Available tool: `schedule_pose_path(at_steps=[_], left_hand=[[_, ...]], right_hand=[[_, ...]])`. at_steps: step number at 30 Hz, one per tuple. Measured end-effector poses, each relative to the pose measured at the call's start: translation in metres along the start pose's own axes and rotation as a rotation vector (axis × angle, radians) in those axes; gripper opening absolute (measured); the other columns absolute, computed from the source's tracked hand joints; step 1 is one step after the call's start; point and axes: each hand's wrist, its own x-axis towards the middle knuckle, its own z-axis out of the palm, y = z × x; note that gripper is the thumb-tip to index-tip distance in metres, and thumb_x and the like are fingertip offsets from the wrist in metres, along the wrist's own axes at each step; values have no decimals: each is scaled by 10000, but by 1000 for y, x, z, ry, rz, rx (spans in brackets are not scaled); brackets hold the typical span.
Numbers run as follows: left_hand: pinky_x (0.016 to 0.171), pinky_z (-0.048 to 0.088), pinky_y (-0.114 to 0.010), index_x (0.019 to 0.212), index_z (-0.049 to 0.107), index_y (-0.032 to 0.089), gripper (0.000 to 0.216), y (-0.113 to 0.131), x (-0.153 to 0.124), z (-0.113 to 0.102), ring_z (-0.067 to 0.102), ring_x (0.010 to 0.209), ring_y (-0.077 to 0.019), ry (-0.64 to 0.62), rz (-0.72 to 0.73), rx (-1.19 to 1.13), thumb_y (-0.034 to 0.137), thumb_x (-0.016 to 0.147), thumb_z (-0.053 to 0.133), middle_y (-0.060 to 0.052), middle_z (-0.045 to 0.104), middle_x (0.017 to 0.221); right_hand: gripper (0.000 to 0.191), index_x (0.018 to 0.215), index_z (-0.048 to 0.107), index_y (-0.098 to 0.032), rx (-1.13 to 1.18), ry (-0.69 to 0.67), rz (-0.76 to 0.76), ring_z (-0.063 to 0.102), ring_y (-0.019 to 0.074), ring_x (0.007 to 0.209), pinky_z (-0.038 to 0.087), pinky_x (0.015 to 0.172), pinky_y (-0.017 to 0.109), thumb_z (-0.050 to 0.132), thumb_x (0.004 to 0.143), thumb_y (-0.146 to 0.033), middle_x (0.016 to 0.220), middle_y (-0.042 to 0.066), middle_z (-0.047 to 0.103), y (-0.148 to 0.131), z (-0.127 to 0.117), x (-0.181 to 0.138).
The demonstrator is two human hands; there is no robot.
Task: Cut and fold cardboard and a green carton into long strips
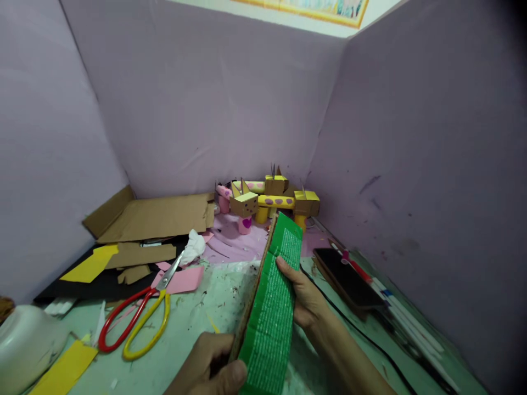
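A long strip of green printed cardboard [269, 307], with white lettering on its face and a brown raw edge, is held up at a slant over the table. My left hand [212, 362] grips its near left edge, thumb on the printed side. Farther up, my right hand [307, 293] holds the right edge, its thumb lying across the green face. Scissors [162, 285] with one red and one yellow handle rest on the table to the left of the strip, their blades over pink paper [185, 278].
Cardboard-headed animal figures [244, 205] stand at the back. Brown cardboard [158, 216], yellow paper [93, 264] and crumpled white tissue [193, 247] lie left; a white bowl [28, 343] sits nearer. On the right are a phone [349, 280], pens [405, 310] and a black cable [362, 340].
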Motion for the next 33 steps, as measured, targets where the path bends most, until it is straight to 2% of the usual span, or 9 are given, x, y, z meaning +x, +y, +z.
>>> schedule_pose_path(at_steps=[3, 5, 8, 10, 15, 18, 23, 26, 33], left_hand=[[477, 233, -234, 595, 505, 150, 560, 18, 9, 6, 312, 535, -108, -31, 11, 31, 693, 721, 455, 19, 350, 551], [498, 306, -233, 625, 566, 131, 550, 26, 18, 10, 391, 538, -123, -23, -40, -54, 672, 709, 510, 1, 437, 550], [628, 440, -294, 740, 653, 103, 500, 25, 32, 16, 551, 609, -185, -9, -117, -275, 598, 687, 609, -45, 582, 599], [686, 472, -346, 833, 664, 93, 506, 15, 39, 18, 601, 635, -213, 12, -130, -354, 572, 673, 645, -70, 633, 644], [656, 495, -380, 950, 622, 87, 552, -16, 40, 16, 633, 665, -243, 87, -115, -260, 554, 662, 674, -105, 670, 739], [677, 497, -380, 991, 614, 88, 560, -25, 36, 14, 634, 733, -255, 103, -138, -209, 547, 674, 667, -125, 673, 823], [683, 492, -367, 1029, 597, 96, 537, -26, 33, 14, 622, 764, -252, 86, -171, -126, 526, 710, 634, -113, 664, 852], [700, 486, -364, 1030, 596, 115, 508, -26, 30, 15, 607, 804, -256, 105, -192, -35, 514, 717, 622, -89, 658, 846], [654, 474, -326, 925, 578, 138, 390, -27, 26, 17, 606, 756, -232, 140, -222, 66, 482, 744, 592, -61, 646, 789]], right_hand=[[236, 774, 667, -117, -14, -27, 28, 649, 193, 516, 561, 642, 364, 770, 619, -263, 617, 59, 701, 3, 1, -1], [247, 772, 667, -106, -22, -45, 37, 648, 199, 516, 558, 621, 359, 772, 613, -263, 616, 72, 700, 6, 1, -2], [239, 763, 667, -100, -26, -63, 24, 650, 195, 531, 550, 638, 344, 769, 617, -259, 616, 78, 699, 10, 2, -2], [224, 758, 667, -98, -29, -67, 13, 647, 189, 526, 545, 657, 342, 765, 624, -248, 613, 75, 698, 12, 1, -1], [225, 791, 666, -101, -59, -65, 29, 638, 191, 502, 539, 658, 377, 760, 624, -221, 614, 64, 699, 18, 0, -2], [221, 801, 669, -99, -85, -66, 39, 641, 192, 515, 538, 650, 374, 750, 630, -214, 621, 68, 702, 20, -1, -2], [169, 762, 668, -104, -107, -80, 39, 647, 207, 535, 534, 628, 367, 724, 617, -167, 610, 73, 702, 14, -3, -2], [212, 767, 662, -119, -103, -99, 33, 650, 221, 550, 531, 624, 380, 724, 565, -127, 624, 71, 708, 8, -6, -1], [241, 754, 668, -98, -116, -114, 42, 649, 215, 544, 534, 611, 364, 714, 518, -84, 644, 82, 712, 3, -11, 4]])
